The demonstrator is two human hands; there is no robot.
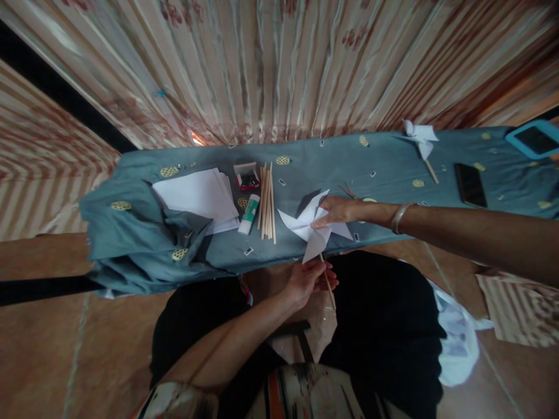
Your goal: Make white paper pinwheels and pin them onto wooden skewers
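Observation:
A white paper pinwheel (315,240) is at the front edge of the cloth-covered table, its blades spread. My right hand (335,210), with a bangle at the wrist, pinches the pinwheel near its centre. Below the table edge, my left hand (309,280) has its fingers closed around the thin wooden stick (331,294) that runs down from the pinwheel. Whether a pin joins stick and paper is hidden by my right fingers. Scissors (348,190) lie partly behind my right hand. Left of the pinwheel are several loose wooden sticks (267,203).
A glue stick (248,215), a small open box of dark pins (247,177) and a stack of white paper (196,195) lie left. To the right are another pinwheel (421,139), a phone (470,185) and a blue-framed device (535,139). A curtain (279,70) hangs behind.

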